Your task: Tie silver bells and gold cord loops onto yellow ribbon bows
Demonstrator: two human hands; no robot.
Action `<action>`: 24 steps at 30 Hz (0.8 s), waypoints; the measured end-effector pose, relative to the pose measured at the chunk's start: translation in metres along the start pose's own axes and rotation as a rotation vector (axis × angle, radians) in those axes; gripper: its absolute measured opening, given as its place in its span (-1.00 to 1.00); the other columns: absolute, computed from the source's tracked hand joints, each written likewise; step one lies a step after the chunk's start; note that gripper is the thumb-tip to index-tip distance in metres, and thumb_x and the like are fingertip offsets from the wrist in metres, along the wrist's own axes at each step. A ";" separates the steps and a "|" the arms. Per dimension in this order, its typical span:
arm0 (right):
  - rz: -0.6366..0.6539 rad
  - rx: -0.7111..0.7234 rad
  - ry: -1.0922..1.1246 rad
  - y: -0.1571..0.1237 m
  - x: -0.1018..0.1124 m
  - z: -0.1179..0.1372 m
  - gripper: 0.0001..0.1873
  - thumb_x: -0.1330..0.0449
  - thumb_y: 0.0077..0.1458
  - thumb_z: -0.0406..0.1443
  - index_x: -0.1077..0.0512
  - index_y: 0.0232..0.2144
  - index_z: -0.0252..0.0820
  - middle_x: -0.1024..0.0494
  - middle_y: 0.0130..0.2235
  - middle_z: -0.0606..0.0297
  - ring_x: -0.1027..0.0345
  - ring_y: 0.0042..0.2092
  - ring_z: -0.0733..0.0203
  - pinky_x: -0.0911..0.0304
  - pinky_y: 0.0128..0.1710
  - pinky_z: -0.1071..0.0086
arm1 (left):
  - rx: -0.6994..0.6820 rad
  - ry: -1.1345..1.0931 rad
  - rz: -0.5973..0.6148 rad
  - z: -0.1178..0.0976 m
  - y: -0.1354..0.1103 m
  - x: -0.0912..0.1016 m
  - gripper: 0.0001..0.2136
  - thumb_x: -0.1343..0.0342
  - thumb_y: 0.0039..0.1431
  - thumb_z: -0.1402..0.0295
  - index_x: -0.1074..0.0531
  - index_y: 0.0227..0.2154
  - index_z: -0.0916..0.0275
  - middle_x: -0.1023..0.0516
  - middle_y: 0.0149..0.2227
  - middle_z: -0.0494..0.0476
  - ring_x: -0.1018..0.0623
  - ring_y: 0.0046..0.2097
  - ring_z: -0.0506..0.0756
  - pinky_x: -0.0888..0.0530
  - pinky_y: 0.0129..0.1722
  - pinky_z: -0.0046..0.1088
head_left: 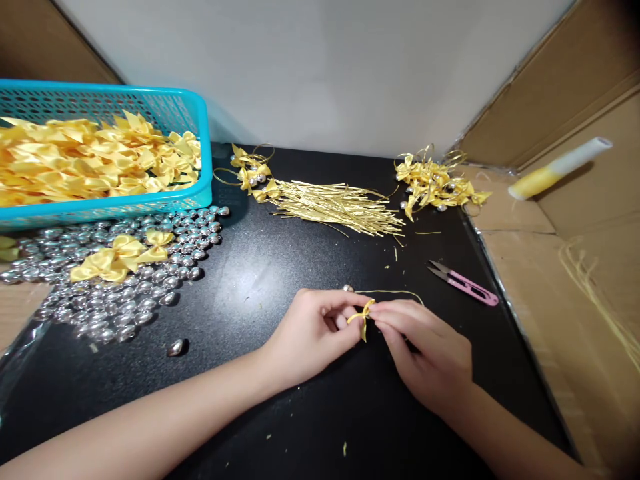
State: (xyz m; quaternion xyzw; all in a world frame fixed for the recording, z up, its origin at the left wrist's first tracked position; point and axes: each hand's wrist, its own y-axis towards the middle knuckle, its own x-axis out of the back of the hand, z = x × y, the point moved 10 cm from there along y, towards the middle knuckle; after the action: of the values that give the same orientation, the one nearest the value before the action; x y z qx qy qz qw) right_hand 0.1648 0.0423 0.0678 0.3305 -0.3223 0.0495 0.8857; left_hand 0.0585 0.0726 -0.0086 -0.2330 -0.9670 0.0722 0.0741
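Between my two hands, over the black tabletop, is a small yellow ribbon bow (364, 327). My left hand (315, 333) pinches it between thumb and fingers. From the right, the fingertips of my right hand (425, 340) close on the edge of the same bow; whether they also grip a cord is hidden. A thin gold cord (395, 291) curves behind the fingers, and a silver bead (347, 288) shows just beyond my left hand. Pink thread snips (465, 283) lie to the right of my right hand.
A blue basket (206, 147) full of yellow bows stands back left. Silver beads (115, 307) and a few bows (120, 257) spread before it. Cut gold cords (340, 207) lie at the back, with bow-and-bead pieces (435, 183) to their right. Cardboard (525, 253) borders the right side.
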 end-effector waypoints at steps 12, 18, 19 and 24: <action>0.006 0.027 -0.011 -0.002 -0.001 0.002 -0.71 -0.13 0.10 -0.58 -0.49 -0.22 -0.19 -0.63 -0.27 0.20 -0.53 -0.19 0.21 -0.47 -0.13 0.33 | -0.008 0.025 0.007 -0.002 0.000 0.000 -0.72 -0.11 0.18 0.36 -0.55 -0.08 0.31 -0.45 -0.51 0.02 -0.38 -0.50 -0.06 -0.34 -0.54 -0.59; 0.006 0.035 -0.001 -0.003 -0.001 0.002 -0.70 -0.12 0.10 -0.58 -0.49 -0.21 -0.18 -0.62 -0.25 0.20 -0.53 -0.18 0.21 -0.48 -0.12 0.32 | -0.020 0.021 -0.006 -0.002 0.000 0.001 -0.73 -0.12 0.18 0.37 -0.56 -0.09 0.31 -0.46 -0.52 0.02 -0.37 -0.51 -0.07 -0.33 -0.54 -0.60; 0.004 0.038 0.000 -0.003 -0.001 0.002 -0.69 -0.11 0.11 -0.58 -0.49 -0.20 -0.18 -0.62 -0.25 0.21 -0.53 -0.18 0.21 -0.48 -0.12 0.31 | -0.020 0.017 -0.008 -0.002 0.000 0.001 -0.73 -0.12 0.18 0.37 -0.56 -0.09 0.31 -0.46 -0.52 0.02 -0.37 -0.51 -0.07 -0.33 -0.54 -0.60; 0.002 0.040 -0.010 -0.002 -0.001 0.002 -0.69 -0.12 0.11 -0.58 -0.49 -0.19 -0.17 -0.62 -0.26 0.21 -0.54 -0.19 0.21 -0.48 -0.12 0.32 | -0.023 0.007 -0.007 -0.003 0.000 0.000 -0.73 -0.12 0.17 0.38 -0.56 -0.09 0.31 -0.45 -0.53 0.01 -0.36 -0.51 -0.07 -0.33 -0.54 -0.61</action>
State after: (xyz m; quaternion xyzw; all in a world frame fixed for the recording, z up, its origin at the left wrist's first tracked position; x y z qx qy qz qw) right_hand 0.1634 0.0397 0.0672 0.3483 -0.3260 0.0551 0.8771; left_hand 0.0587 0.0734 -0.0059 -0.2309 -0.9682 0.0602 0.0751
